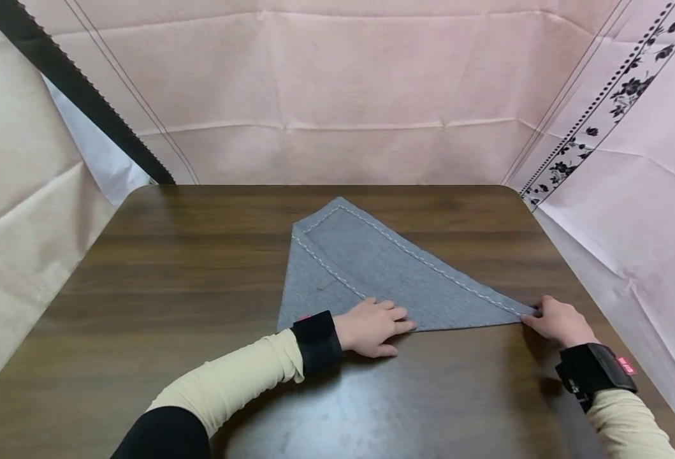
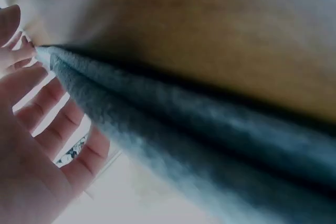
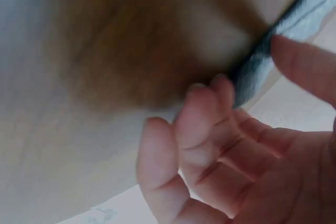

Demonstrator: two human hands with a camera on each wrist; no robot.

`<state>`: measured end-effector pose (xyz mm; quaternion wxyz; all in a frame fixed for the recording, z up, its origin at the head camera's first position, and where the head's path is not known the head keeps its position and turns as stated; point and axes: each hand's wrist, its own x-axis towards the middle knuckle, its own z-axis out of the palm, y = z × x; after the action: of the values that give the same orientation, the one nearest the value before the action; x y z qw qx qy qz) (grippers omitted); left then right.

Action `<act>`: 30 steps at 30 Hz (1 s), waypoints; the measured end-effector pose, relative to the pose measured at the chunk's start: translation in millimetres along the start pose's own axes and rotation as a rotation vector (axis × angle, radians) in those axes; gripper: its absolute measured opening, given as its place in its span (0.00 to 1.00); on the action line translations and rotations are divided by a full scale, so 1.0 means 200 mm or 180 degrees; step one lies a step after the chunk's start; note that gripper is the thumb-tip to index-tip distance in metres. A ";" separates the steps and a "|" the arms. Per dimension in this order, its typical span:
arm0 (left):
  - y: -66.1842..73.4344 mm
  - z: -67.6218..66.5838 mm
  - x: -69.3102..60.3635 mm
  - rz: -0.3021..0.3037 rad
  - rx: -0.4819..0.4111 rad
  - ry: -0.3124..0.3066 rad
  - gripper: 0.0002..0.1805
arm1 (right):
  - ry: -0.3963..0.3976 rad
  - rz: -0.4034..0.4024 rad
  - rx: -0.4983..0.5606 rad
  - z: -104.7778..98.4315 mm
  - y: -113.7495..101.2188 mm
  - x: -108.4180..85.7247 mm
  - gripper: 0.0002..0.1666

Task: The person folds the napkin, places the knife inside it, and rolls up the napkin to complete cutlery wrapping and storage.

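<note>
A grey cloth (image 1: 383, 261) with white dashed stitching lies folded into a pointed shape, its long tip to the right. My left hand (image 1: 371, 327) rests on the cloth's near edge with straight, spread fingers. Two layers of the cloth (image 2: 157, 108) show at the fold beside that hand in the left wrist view. At the right tip, my right hand (image 1: 558, 322) pinches the cloth between thumb and fingers. In the right wrist view, the thumb (image 3: 304, 66) lies against the cloth (image 3: 252, 74), and the fingers are partly curled.
Beneath everything is a brown wood-grain table (image 1: 199, 268) with rounded far corners. Pale pink sheets (image 1: 337, 76) hang behind and at the sides, one with a black floral band (image 1: 630, 95). Black straps (image 1: 317, 341) wrap both wrists.
</note>
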<state>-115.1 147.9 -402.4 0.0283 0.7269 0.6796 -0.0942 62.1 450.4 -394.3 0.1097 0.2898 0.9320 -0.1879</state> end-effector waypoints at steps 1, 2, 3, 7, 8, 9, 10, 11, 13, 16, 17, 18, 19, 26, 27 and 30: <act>0.00 0.00 0.00 -0.0014 0.0023 -0.0024 0.30 | -0.0024 0.0029 0.0018 -0.01 0.01 0.00 0.28; 0.01 0.00 0.01 -0.0029 0.0061 -0.0052 0.29 | -0.0029 0.0043 0.0042 -0.01 0.01 0.00 0.27; 0.01 0.00 0.01 -0.0050 0.0085 -0.0079 0.29 | -0.0020 0.0040 0.0070 -0.01 0.01 0.00 0.25; 0.02 -0.02 0.03 -0.0119 0.0090 -0.0160 0.26 | 0.0216 -0.0105 0.0138 0.01 0.01 0.00 0.17; 0.02 -0.03 0.03 -0.0124 0.0083 -0.0170 0.26 | 0.0292 -0.0158 0.0165 0.01 0.01 0.00 0.16; 0.03 -0.03 0.03 -0.0127 0.0076 -0.0174 0.25 | 0.0380 -0.0213 0.0201 0.02 0.01 0.00 0.15; 0.03 -0.03 0.04 -0.0127 0.0074 -0.0171 0.24 | 0.0484 -0.0282 0.0254 0.02 0.00 -0.01 0.14; 0.03 -0.04 0.04 -0.0132 0.0073 -0.0173 0.23 | 0.0599 -0.0350 0.0329 0.02 0.00 -0.02 0.12; 0.04 -0.04 0.05 -0.0142 0.0073 -0.0170 0.21 | 0.0848 -0.0492 0.0555 0.00 -0.03 -0.03 0.08; 0.04 -0.04 0.05 -0.0139 0.0096 -0.0158 0.20 | 0.1291 -0.0712 0.0864 -0.06 -0.11 -0.07 0.10; 0.04 -0.04 0.05 -0.0140 0.0100 -0.0160 0.20 | 0.1414 -0.0776 0.0948 -0.08 -0.15 -0.09 0.13; 0.04 -0.04 0.05 -0.0139 0.0101 -0.0161 0.21 | 0.1528 -0.0836 0.0996 -0.10 -0.19 -0.10 0.15; 0.04 -0.04 0.05 -0.0140 0.0101 -0.0160 0.21 | 0.1625 -0.0885 0.1036 -0.12 -0.24 -0.11 0.18; 0.05 -0.03 0.05 -0.0174 0.0176 -0.0115 0.22 | 0.2056 -0.1373 0.1408 -0.20 -0.59 -0.17 0.21; 0.05 -0.03 0.05 -0.0183 0.0196 -0.0114 0.22 | 0.2097 -0.1463 0.1462 -0.20 -0.64 -0.18 0.21; 0.06 -0.03 0.05 -0.0211 0.0233 -0.0133 0.24 | 0.2158 -0.1733 0.1610 -0.21 -0.78 -0.19 0.21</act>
<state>-102.2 158.6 -399.8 0.0128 0.7024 0.6987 -0.1351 -1.9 330.6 -300.5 -0.3260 0.0984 0.8823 -0.3249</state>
